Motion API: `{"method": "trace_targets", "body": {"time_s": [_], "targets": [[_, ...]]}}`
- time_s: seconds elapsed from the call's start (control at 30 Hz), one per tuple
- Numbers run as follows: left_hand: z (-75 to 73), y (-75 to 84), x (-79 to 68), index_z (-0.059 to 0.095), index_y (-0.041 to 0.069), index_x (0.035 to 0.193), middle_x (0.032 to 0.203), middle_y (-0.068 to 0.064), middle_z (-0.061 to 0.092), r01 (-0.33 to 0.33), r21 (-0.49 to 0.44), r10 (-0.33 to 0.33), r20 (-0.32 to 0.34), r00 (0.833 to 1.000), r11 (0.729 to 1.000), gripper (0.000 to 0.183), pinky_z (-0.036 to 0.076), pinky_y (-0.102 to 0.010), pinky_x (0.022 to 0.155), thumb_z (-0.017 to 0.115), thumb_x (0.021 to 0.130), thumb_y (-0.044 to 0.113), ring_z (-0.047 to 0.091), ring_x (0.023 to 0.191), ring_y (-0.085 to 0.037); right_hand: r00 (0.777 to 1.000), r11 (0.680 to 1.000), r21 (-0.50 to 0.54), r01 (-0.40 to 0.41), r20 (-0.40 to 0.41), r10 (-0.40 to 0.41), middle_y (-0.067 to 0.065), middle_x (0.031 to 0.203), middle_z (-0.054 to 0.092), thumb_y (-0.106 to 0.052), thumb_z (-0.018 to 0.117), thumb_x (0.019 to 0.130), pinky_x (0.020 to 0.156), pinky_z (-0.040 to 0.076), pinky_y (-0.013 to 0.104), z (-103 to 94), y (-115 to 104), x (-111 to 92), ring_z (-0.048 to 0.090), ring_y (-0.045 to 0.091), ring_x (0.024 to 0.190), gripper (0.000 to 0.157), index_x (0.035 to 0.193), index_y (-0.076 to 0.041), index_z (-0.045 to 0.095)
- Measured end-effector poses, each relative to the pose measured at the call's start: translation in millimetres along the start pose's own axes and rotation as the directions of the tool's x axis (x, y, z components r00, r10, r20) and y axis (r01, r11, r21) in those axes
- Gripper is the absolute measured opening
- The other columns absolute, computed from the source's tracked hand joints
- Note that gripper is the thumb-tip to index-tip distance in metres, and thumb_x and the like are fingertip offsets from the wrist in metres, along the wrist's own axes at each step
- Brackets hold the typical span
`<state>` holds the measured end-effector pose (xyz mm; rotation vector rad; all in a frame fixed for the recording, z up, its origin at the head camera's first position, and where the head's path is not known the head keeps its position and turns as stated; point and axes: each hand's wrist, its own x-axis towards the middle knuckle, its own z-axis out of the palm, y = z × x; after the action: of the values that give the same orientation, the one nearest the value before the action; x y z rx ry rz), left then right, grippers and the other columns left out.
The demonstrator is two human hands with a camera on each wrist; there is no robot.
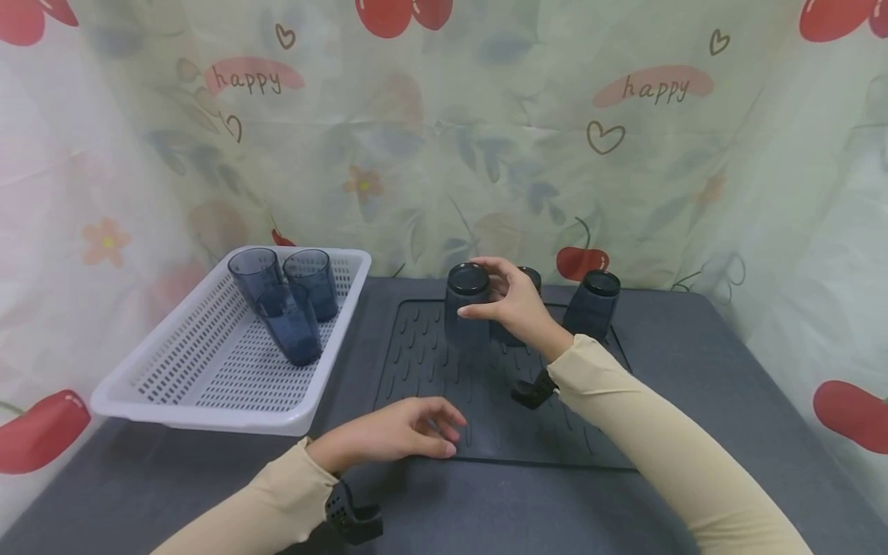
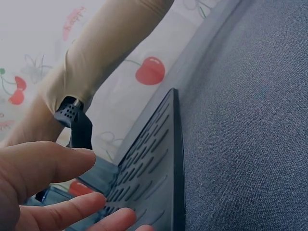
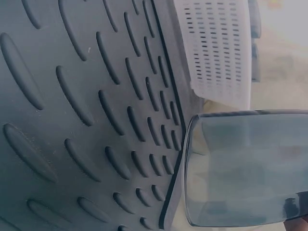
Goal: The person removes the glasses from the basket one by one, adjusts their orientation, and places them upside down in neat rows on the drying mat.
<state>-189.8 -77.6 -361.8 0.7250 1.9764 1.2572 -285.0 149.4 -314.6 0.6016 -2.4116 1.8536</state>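
My right hand (image 1: 516, 304) grips a dark blue tinted drinking glass (image 1: 467, 312) held upside down at the back left of a black ridged drying mat (image 1: 430, 385). Whether its rim touches the mat I cannot tell. Close up in the right wrist view, the glass (image 3: 245, 168) shows its rim toward the mat, with a bit of finger at the corner. Two more glasses stand upside down on the mat: one partly behind my hand, the other glass (image 1: 593, 307) farther right. My left hand (image 1: 409, 428) hovers near the mat's front edge, its fingers loosely bent around nothing.
A white perforated plastic basket (image 1: 208, 420) sits left of the mat. Inside it, toward the back, are three blue tinted glasses (image 1: 291, 324). The dark grey tabletop (image 1: 486, 509) carries everything. A patterned curtain (image 1: 444, 154) hangs behind and at both sides.
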Motion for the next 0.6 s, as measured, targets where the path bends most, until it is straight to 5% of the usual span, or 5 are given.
{"method": "trace_targets", "body": {"time_s": [0.6], "targets": [[-2.6,-0.7,-2.5,0.053,-0.001,0.129,0.12,-0.019,0.061,-0.022,-0.017,0.022,0.003,1.0,1.0,0.039,0.053,-0.034,0.087,0.061,0.095,0.014,0.065,0.103,-0.022,0.996,1.0,-0.015,-0.012,-0.093,0.011,0.004,0.137,0.05,-0.012,0.083,0.075,0.09,0.053,0.045,11.5,13.5,22.9,0.059,0.025,0.115,0.075,0.14,-0.018,0.049]]}}
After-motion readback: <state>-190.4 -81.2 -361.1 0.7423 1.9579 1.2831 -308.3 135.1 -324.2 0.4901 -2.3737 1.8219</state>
